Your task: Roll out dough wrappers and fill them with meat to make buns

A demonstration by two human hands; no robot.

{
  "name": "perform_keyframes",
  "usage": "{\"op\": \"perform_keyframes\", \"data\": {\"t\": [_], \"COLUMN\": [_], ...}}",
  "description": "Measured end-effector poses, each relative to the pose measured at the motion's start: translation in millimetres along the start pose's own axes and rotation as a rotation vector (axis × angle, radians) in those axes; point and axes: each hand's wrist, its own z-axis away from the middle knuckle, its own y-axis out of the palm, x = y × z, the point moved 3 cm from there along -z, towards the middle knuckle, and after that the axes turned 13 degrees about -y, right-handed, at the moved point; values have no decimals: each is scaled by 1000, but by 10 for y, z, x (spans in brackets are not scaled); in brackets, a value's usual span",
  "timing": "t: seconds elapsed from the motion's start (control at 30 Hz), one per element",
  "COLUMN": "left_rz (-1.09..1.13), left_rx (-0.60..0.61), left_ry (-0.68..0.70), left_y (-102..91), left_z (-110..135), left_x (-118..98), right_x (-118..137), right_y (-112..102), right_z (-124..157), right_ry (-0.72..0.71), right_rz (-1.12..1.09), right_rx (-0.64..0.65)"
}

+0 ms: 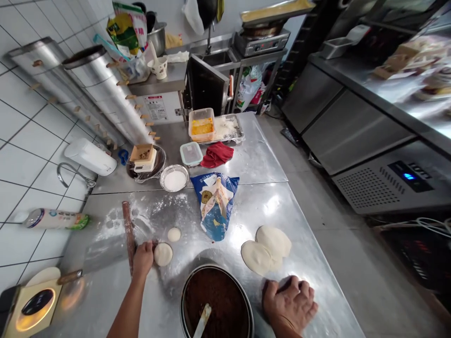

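Observation:
My left hand (143, 259) rests on the floured steel table (268, 159), its fingers curled against a wooden rolling pin (128, 234) and touching a small round dough disc (163, 254). A smaller dough ball (174, 234) lies just beyond. My right hand (289, 304) sits knuckles-up near the table's front edge, fingers curled under, nothing visible in it. Two flattened dough rounds (267, 249) overlap beyond it. Between my hands stands a round pan of dark brown filling (216, 303) with a pale spatula (202, 321) in it.
A blue flour bag (214, 206) lies mid-table. Behind it are a bowl of flour (174, 179), a lidded box (191, 153), a red cloth (217, 154), an orange-filled tub (201, 124) and a tray (227, 127). A cleaver (100, 260) lies left. Steel fridges (352, 126) line the right.

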Motion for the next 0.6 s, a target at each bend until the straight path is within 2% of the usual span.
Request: {"op": "perform_keyframes", "data": {"t": [0.17, 0.33, 0.4, 0.5, 0.6], "left_rz": [75, 500, 505, 363, 245], "left_rx": [166, 361, 366, 319, 181], "left_ry": [84, 27, 15, 38, 51], "left_y": [71, 115, 30, -204, -395], "left_z": [179, 304, 231, -2, -220], "left_x": [183, 171, 167, 130, -42], "right_x": [-44, -16, -11, -27, -41], "right_y": [59, 60, 59, 63, 55], "right_z": [26, 56, 60, 60, 52], "right_ry": [-28, -31, -29, -23, -30], "right_rz": [82, 70, 70, 78, 84], "right_rx": [-54, -66, -64, -52, -57]}}
